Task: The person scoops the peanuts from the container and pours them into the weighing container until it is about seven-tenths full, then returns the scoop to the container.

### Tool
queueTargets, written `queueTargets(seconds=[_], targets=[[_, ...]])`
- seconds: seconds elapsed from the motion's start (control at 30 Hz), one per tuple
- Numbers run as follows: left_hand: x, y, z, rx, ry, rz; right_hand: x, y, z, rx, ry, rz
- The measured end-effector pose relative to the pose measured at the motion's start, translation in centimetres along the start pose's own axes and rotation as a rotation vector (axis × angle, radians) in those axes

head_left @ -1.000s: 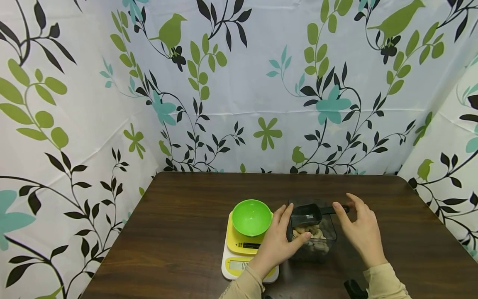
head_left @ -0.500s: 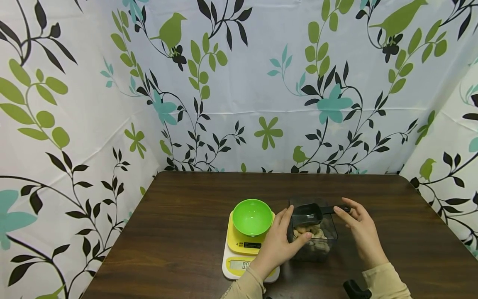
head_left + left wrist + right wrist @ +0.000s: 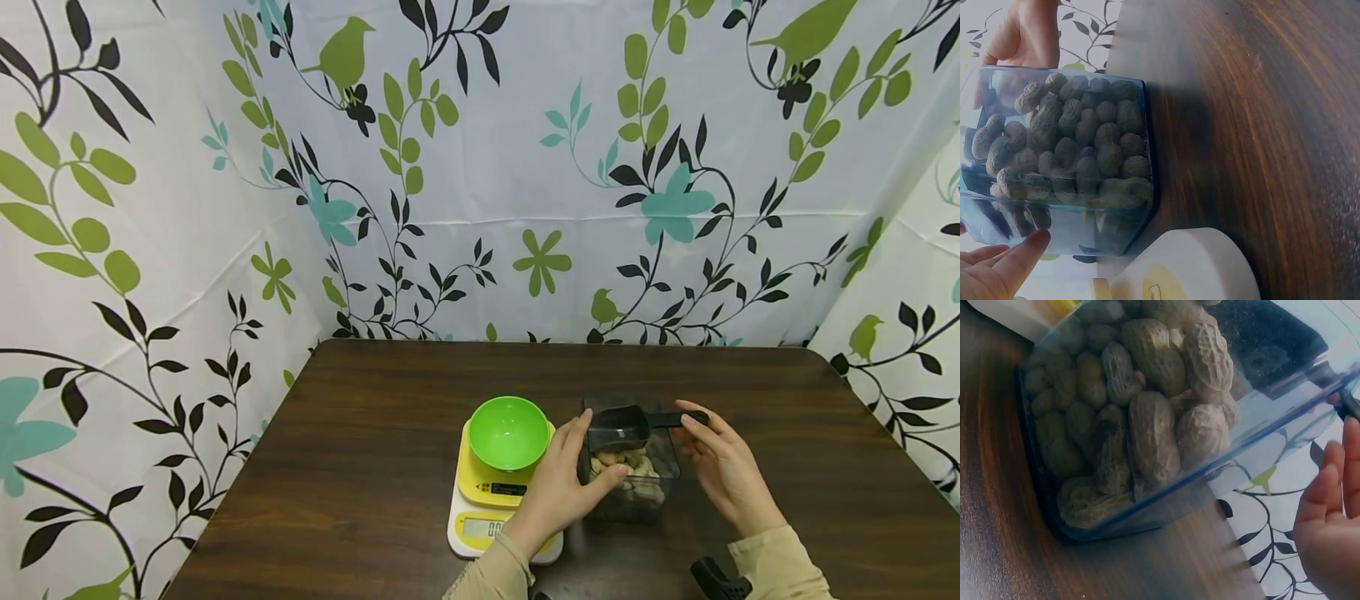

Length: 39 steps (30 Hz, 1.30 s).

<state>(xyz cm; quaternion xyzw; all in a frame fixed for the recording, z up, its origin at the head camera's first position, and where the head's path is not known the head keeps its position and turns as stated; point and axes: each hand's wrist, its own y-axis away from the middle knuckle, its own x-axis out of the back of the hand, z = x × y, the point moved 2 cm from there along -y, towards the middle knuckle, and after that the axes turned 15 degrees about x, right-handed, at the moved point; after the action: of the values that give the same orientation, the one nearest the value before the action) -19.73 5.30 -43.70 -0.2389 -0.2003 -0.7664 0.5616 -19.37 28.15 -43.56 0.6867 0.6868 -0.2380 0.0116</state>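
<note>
Right hand (image 3: 727, 475) drawn lower since before, scoop (image 3: 618, 430) pinched by its handle (image 3: 663, 420) in narrow grip, held inside box (image 3: 665, 454) above peanuts (image 3: 1079, 131), box touched by wide-spread left hand (image 3: 558, 487), on desk (image 3: 337, 467).

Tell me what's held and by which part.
The right grip holds the black scoop by its handle; the left grip touches the clear container at its left side.

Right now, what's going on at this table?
A person's left hand rests against a clear bin of unshelled peanuts. Their right hand pinches the handle of a black scoop at the bin's mouth. To the bin's left, a green bowl sits on a yellow-and-white scale; no peanuts show in the bowl.
</note>
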Motion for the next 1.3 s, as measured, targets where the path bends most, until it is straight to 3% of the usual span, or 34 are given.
queueTargets(seconds=[0.47, 0.7, 0.93, 1.3], targets=[[0.3, 0.1, -0.4, 0.043, 0.03, -0.011, 0.4, 0.2, 0.7, 0.073, -0.066, -0.08], [0.2, -0.1, -0.2, 0.047, 0.039, -0.009, 0.6, -0.2, -0.7, 0.165, -0.126, -0.108], [0.0, -0.1, -0.3, 0.078, 0.093, -0.017, 0.7, -1.1, -3.1, 0.28, -0.001, -0.17], [0.0, -0.3, -0.4, 0.09, 0.131, -0.017, -0.4, -1.9, -5.7, 0.325, 0.294, -0.232]])
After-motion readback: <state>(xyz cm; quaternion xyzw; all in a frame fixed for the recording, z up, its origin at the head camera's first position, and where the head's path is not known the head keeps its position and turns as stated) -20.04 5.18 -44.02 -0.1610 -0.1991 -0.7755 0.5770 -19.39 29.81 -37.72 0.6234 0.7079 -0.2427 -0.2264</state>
